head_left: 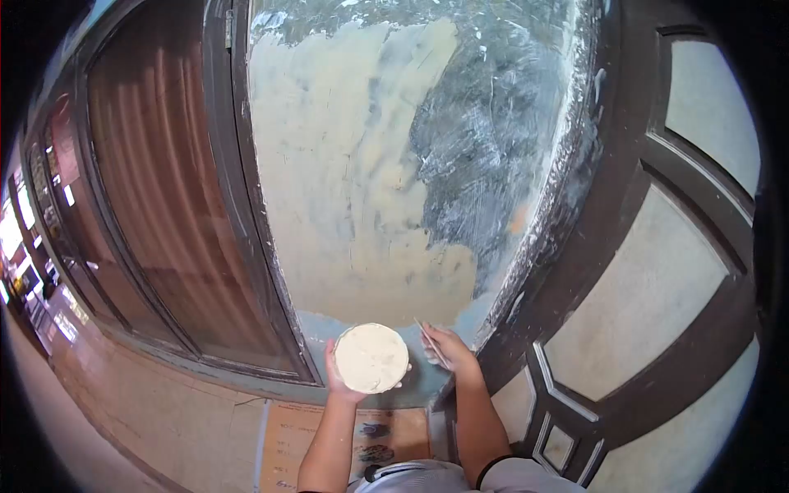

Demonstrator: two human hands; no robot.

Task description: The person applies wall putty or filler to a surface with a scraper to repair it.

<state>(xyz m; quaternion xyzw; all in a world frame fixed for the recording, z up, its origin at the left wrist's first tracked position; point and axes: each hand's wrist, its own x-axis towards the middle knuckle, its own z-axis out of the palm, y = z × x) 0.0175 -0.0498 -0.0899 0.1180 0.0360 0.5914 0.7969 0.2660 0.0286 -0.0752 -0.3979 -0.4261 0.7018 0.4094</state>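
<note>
A round container of cream-coloured paste (pixel 371 358) rests in my left hand (pixel 335 371), whose fingers wrap round its side and underneath. To the right of it, my right hand (pixel 448 348) is closed on a thin flat tool (pixel 434 345), seen nearly edge-on near the foot of the wall. In front of both hands rises a wall panel (pixel 329 164) with cream paste spread over its left and lower parts. Its upper right part is bare, mottled grey-green.
A dark-framed window (pixel 152 189) with brown curtains stands on the left. On the right is a dark door (pixel 608 271) with pale panels. A printed cardboard sheet (pixel 283 440) lies on the tiled floor (pixel 193 415) below my arms.
</note>
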